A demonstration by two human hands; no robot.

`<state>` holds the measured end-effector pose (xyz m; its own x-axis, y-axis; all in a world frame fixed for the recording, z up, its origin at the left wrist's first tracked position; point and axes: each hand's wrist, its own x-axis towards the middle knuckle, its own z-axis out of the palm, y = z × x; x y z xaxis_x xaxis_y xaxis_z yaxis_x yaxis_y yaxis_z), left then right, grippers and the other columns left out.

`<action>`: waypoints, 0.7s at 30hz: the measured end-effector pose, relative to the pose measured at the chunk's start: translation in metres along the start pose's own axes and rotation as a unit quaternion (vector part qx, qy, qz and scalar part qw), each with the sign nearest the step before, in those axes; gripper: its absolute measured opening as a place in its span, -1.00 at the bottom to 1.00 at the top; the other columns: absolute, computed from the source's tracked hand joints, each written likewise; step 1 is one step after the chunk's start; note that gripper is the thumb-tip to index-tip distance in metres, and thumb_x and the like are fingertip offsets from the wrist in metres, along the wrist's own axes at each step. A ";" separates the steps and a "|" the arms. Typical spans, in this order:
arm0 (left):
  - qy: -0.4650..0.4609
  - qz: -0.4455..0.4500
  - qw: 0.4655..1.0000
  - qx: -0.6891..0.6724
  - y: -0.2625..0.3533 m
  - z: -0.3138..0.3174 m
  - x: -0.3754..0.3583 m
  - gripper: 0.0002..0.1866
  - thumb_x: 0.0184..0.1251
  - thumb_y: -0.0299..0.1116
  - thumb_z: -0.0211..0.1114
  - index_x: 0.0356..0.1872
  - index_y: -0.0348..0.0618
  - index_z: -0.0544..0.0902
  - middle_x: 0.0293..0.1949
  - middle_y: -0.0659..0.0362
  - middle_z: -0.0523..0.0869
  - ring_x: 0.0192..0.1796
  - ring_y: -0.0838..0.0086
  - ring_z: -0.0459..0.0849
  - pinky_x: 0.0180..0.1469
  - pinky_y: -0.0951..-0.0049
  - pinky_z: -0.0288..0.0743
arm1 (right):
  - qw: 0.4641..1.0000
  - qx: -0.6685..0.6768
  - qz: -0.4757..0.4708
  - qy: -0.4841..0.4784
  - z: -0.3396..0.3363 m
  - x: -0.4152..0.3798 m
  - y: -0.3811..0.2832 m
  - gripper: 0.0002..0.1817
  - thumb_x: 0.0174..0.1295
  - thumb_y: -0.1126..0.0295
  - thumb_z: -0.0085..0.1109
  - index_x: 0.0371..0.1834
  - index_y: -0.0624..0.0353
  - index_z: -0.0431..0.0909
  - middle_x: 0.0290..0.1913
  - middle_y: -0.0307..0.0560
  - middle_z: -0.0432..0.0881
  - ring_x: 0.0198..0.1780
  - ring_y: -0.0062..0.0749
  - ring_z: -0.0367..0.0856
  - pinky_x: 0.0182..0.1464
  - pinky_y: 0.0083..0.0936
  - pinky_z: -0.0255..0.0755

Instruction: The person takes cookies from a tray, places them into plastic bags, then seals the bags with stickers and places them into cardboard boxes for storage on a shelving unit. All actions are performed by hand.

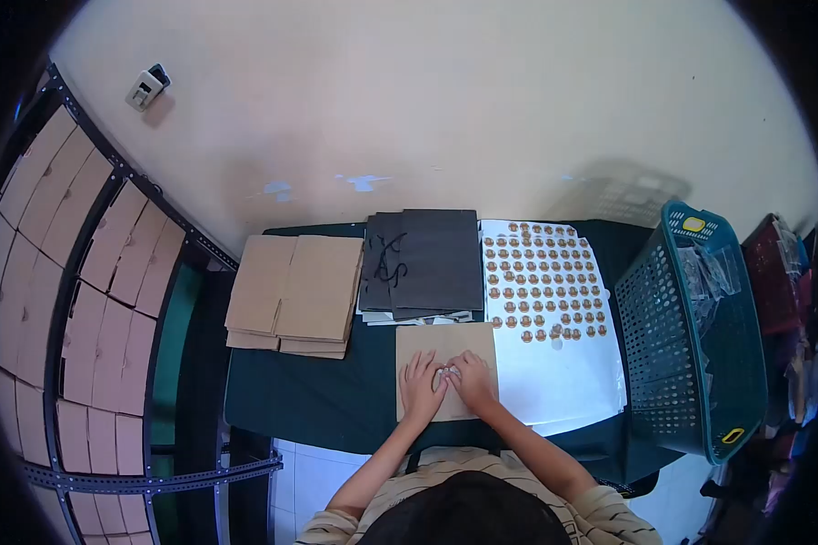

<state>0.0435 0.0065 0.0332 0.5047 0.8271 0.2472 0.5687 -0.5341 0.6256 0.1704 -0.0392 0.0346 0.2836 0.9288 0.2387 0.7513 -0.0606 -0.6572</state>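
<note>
A flat brown cardboard or paper piece lies before me at the table's front. My left hand rests on it with fingers spread, its thumb side by a small whitish piece. From the other side, the bent fingers of my right hand touch that same small piece, which is partly covered and too small to name. To the right is a white sheet bearing rows of round brown stickers. One pale round spot shows below the lowest row.
Brown folded cardboard pieces are stacked at left on the dark green tablecloth. Black flat bags with cord handles lie behind the work. A green basket holding clear plastic packets stands right. Shelves of boxes line the left.
</note>
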 end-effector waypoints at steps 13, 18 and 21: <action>0.029 0.021 0.999 0.040 -0.001 0.008 0.000 -0.87 0.15 -0.35 0.15 -0.30 -0.07 0.59 0.13 0.17 0.48 0.26 0.18 0.27 0.26 0.10 -0.02 | 0.998 -0.009 0.038 -0.041 0.001 0.015 0.006 -0.91 -0.05 0.47 0.18 -0.44 0.14 0.53 -0.45 -0.02 0.44 -0.37 -0.10 0.51 -0.31 -0.30 0.38; 0.049 0.021 0.996 0.071 -0.002 0.010 -0.003 -0.85 0.13 -0.33 0.17 -0.29 -0.06 0.61 0.12 0.22 0.47 0.26 0.23 0.28 0.25 -0.03 -0.01 | 0.996 0.018 0.032 -0.077 -0.008 0.013 0.007 -0.88 -0.07 0.41 0.23 -0.43 0.12 0.54 -0.41 -0.03 0.42 -0.33 -0.12 0.50 -0.28 -0.30 0.38; 0.039 0.010 0.997 0.061 -0.003 0.011 -0.002 -0.85 0.13 -0.32 0.17 -0.29 -0.04 0.62 0.13 0.23 0.46 0.28 0.24 0.26 0.27 -0.06 -0.08 | 0.997 -0.013 -0.004 -0.077 -0.003 0.007 0.008 -0.82 -0.06 0.32 0.24 -0.39 0.11 0.54 -0.35 -0.02 0.42 -0.27 -0.11 0.48 -0.22 -0.27 0.36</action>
<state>0.0481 0.0044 0.0232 0.4672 0.8247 0.3186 0.6364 -0.5639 0.5264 0.1805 -0.0340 0.0333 0.1839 0.9744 0.1297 0.7693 -0.0606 -0.6360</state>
